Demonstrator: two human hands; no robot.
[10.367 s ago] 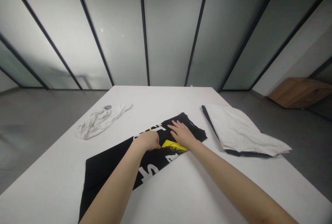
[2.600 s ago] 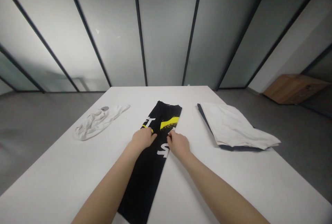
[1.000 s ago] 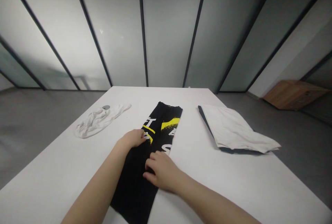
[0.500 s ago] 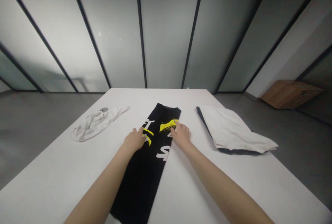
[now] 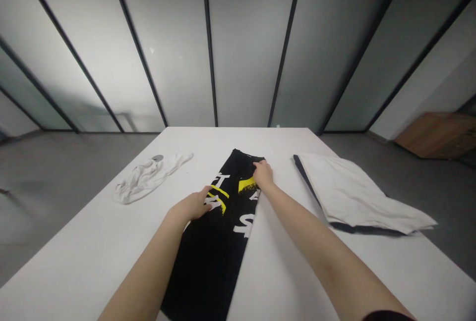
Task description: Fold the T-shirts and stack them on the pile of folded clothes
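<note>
One black garment (image 5: 210, 256): between hands
Left hand (image 5: 195, 205): half-open on left edge
Right hand (image 5: 263, 174): curled at right edge, grip unclear

The garment (image 5: 211, 256) is black — white letters (image 5: 242, 229), yellow streaks (image 5: 246, 183).

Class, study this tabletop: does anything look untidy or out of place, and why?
The white cloth at left lies crumpled, unlike the flatter black garment; a corner of the white fabric at right seems to overhang the table.

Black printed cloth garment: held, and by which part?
Left hand at the left edge of the black garment, right hand at its right edge near the far end; can't tell if gripped or merely touched.
</note>
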